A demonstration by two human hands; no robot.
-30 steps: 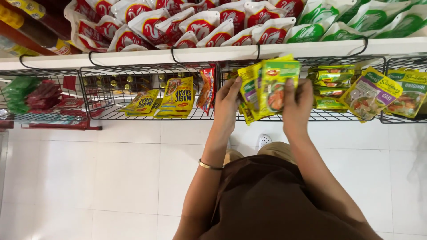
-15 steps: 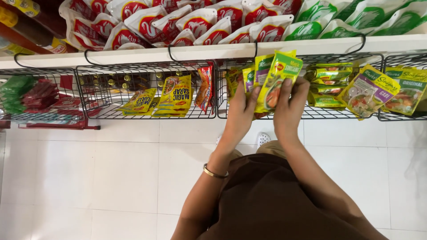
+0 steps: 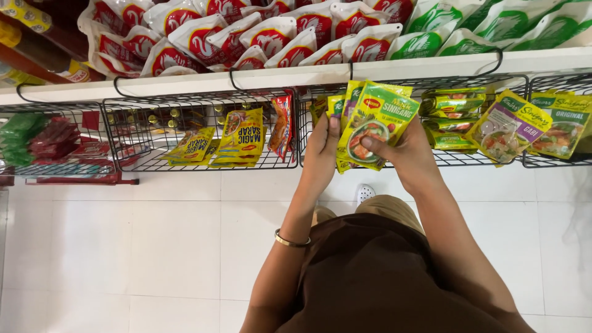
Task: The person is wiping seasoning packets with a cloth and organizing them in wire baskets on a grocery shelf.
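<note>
Both hands, left hand (image 3: 322, 145) and right hand (image 3: 404, 151), clamped on green sachets (image 3: 373, 120) at wire basket (image 3: 481, 161).

I see green-yellow sachets (image 3: 373, 123) fanned at the middle basket, yellow sachets (image 3: 242, 137) lying in the left one, red-white pouches (image 3: 246, 37) and green-white pouches (image 3: 493, 28) along the shelf above

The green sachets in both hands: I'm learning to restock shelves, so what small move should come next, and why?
Probably ease the green sachets forward into the wire basket right behind them. Both the left hand and right hand grip the fanned stack just in front of that basket, which already holds similar green packs with room beside them.
</note>
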